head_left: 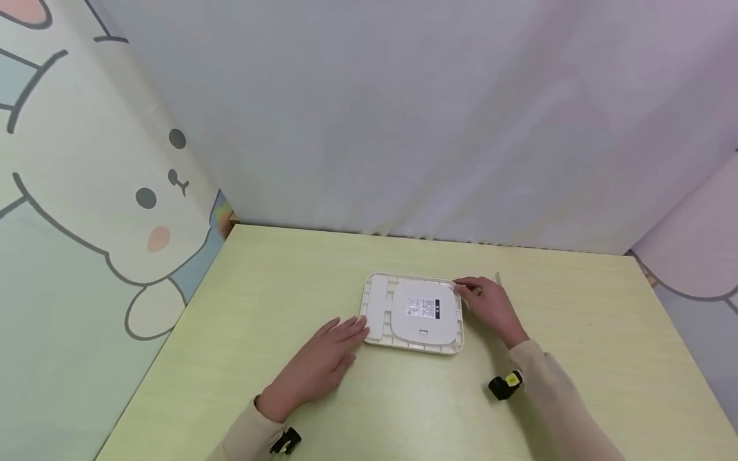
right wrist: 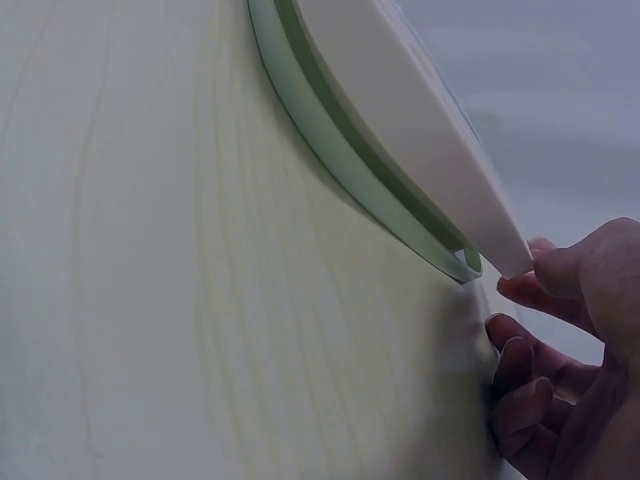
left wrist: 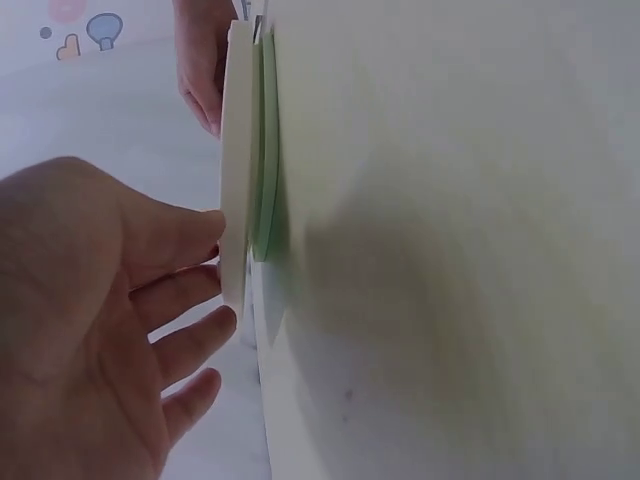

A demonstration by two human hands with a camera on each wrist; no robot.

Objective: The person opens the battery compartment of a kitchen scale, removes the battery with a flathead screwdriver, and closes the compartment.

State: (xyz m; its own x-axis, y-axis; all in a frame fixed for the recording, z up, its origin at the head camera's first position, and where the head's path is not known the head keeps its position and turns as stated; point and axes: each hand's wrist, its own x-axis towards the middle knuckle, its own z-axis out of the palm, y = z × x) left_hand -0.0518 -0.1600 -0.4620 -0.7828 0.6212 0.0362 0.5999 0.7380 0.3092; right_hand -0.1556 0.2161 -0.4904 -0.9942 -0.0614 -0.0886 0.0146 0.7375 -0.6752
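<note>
A flat white device (head_left: 383,307), which looks like a kitchen scale, lies underside up on the table. Its ribbed back carries a rounded panel with a printed label (head_left: 423,307). Both wrist views show a green layer (right wrist: 330,150) beneath the white body (left wrist: 236,150). At its left edge rests my left hand (head_left: 319,362), fingers stretched out and fingertips touching the rim. My right hand (head_left: 490,304) pinches the far right corner between thumb and index finger, the other fingers curled loosely below. A thin pale stick-like thing (head_left: 498,278) shows just behind the right hand; its kind is unclear.
The pale wooden table (head_left: 288,275) extends around the device. Behind it hangs a plain light curtain (head_left: 403,128), and a cartoon-printed cloth (head_left: 86,192) covers the left side. A small black camera (head_left: 504,385) sits at the right wrist.
</note>
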